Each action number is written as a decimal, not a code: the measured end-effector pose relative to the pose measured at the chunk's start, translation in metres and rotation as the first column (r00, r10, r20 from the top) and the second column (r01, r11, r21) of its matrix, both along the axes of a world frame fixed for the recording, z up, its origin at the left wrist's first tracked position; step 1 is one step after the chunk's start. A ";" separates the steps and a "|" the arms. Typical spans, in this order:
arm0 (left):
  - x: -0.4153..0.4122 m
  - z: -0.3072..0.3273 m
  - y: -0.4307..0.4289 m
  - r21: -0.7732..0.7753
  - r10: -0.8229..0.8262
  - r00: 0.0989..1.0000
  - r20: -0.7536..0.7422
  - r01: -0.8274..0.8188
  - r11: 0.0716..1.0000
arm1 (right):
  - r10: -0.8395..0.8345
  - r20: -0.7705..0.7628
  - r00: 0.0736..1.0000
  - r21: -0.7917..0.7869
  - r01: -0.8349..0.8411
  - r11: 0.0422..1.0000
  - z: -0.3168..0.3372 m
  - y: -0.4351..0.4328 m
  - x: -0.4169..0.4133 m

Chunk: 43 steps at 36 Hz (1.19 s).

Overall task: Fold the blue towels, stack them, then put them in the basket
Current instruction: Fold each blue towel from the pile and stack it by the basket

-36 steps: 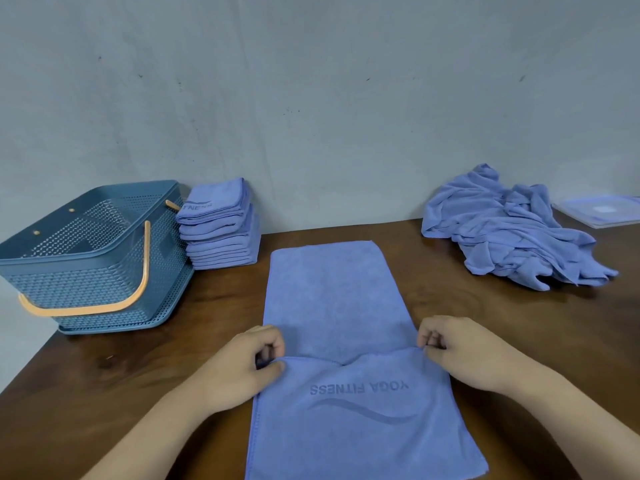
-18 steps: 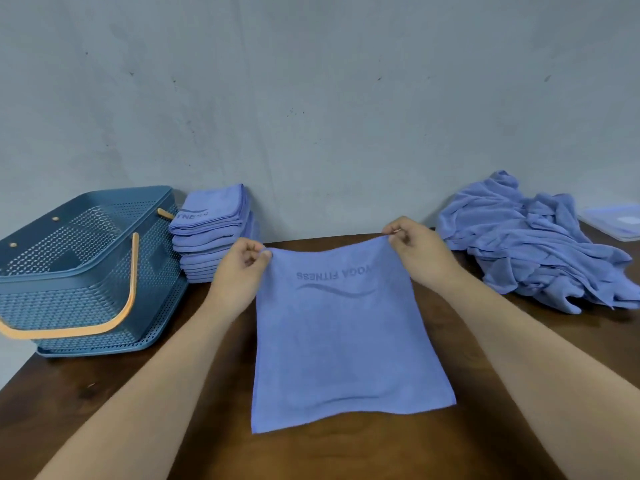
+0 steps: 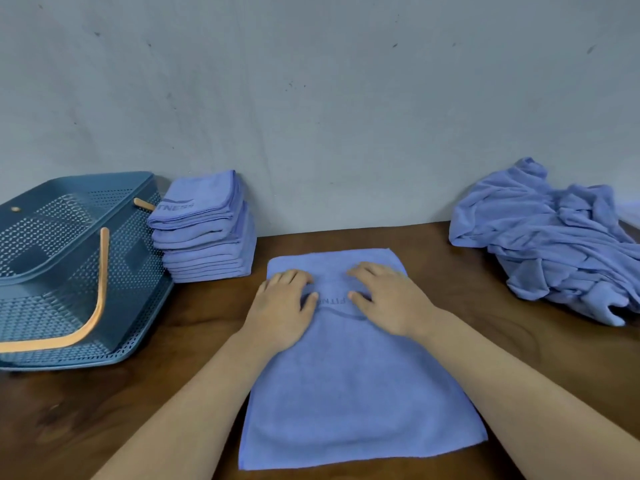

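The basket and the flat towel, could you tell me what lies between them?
In the head view, the folded stack at the back; nearer, bare table.

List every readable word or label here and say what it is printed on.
"TNESS": on the top folded towel, its first letters hidden at the edge.
"FITN", upside down: on the flat towel, showing between the left hand and the right hand; the rest is covered.
Nothing else carries readable text.

Blue cloth towel folded flat at centre, stack of folded blue towels beside blue perforated plastic basket at left, crumpled blue towel heap at right
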<state>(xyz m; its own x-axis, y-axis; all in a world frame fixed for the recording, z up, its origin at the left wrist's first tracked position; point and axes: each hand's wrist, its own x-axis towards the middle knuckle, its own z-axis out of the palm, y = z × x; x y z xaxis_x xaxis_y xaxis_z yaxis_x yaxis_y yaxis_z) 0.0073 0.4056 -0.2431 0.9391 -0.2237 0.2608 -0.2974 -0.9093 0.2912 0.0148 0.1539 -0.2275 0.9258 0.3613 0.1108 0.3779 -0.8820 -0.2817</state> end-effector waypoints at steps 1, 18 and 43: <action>0.001 -0.003 0.002 -0.008 0.003 1.000 -0.029 -0.004 1.000 | -0.011 -0.017 1.000 -0.047 0.010 0.999 -0.005 -0.002 0.000; -0.104 -0.005 0.010 0.021 -0.015 0.999 -0.048 0.016 1.000 | 0.014 -0.040 0.999 -0.158 -0.020 0.987 -0.012 -0.004 -0.101; -0.029 0.005 0.048 0.118 0.125 0.940 -0.317 -0.092 0.989 | -0.066 -0.182 0.981 -0.119 0.045 0.992 -0.010 -0.042 -0.041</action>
